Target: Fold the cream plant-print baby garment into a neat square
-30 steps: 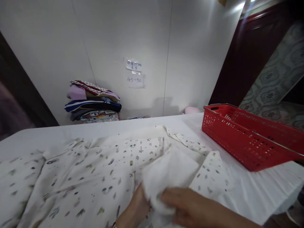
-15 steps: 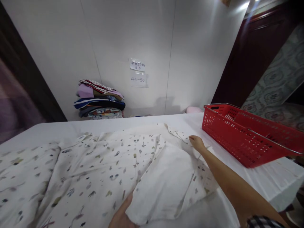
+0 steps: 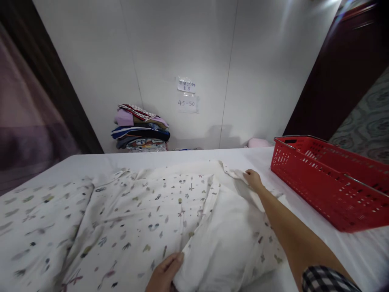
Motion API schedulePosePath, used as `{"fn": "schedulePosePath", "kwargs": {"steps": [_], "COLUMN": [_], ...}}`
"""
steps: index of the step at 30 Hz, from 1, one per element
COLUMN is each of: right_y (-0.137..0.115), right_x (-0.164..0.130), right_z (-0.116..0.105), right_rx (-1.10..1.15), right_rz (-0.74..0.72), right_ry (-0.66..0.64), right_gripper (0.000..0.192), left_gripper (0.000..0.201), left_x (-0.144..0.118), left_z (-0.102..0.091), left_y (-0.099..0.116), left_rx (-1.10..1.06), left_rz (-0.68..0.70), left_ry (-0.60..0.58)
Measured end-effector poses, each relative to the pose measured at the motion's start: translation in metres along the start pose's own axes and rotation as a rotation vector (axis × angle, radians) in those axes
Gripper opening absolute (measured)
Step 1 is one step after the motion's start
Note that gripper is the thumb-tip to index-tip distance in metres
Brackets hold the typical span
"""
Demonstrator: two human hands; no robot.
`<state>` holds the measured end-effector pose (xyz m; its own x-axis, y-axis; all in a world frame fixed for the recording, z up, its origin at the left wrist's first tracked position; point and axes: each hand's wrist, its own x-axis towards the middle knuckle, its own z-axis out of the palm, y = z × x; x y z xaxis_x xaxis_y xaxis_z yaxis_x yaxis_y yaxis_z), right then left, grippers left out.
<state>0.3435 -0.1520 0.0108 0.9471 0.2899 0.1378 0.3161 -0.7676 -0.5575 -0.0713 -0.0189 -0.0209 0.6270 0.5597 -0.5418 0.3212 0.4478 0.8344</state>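
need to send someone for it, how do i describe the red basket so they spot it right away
Start at the white-covered table against the white wall. On its right end, beside the printed cloth, sits the red basket: perforated plastic with metal handles, the only red thing there.

Item count, as seen from beside the table:

- Printed cloth [image 3: 136,219]: one, spread at centre.
- Red basket [image 3: 328,182]: one, at 3 o'clock.
- Stack of folded clothes [image 3: 141,127]: one, at 11 o'clock; the number of pieces in it cannot be counted.
- Paper notes [image 3: 187,95] on the wall: two, at 12 o'clock.
- Pink object [image 3: 257,142]: one, at 1 o'clock.
- Hands: two, a left hand [image 3: 164,273] and a right hand [image 3: 253,179].
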Motion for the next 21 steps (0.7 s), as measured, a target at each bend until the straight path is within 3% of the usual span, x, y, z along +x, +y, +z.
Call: {"fn": "schedulePosePath", "kwargs": {"steps": [4, 5, 8, 12, 17, 21], "right_y": [-0.028, -0.036, -0.054, -0.065, -0.066, -0.063], "right_x": [-0.051, -0.071, -0.141, -0.211, -0.239, -0.245], "right_z": [-0.031, -0.037, -0.039, -0.018, 0.003, 0.004], "right_rx": [0.431, 0.561, 0.727, 0.786, 0.790, 0.691], "right_rz": [-0.220, -0.287, -0.381, -0.301, -0.121, -0.206], "right_ry": [0.165, 0.137, -0.123, -0.427, -0.575, -0.577], "right_gripper": [0.027, 0.028, 0.029, 0.029, 0.030, 0.030], "left_gripper": [0.039, 0.039, 0.035, 0.029, 0.029, 0.028], "left_x": [-0.006, -0.008, -0.013, -0.018, -0.021, -0.023], "left_z": [0.014, 0.019, 0.034, 0.051, 0.056, 0.053], "left_y": [0.012, 0.015, 0.022, 0.023, 0.020, 0.019], "left_rx": [-0.165, -0.186, -0.233, -0.280, -0.336, -0.383], "left_rz": [0.010, 0.016, 0.058, 0.075, 0.077, 0.104], "left_ry": [-0.113, -0.136, -0.242, -0.312, -0.317, -0.293]}}
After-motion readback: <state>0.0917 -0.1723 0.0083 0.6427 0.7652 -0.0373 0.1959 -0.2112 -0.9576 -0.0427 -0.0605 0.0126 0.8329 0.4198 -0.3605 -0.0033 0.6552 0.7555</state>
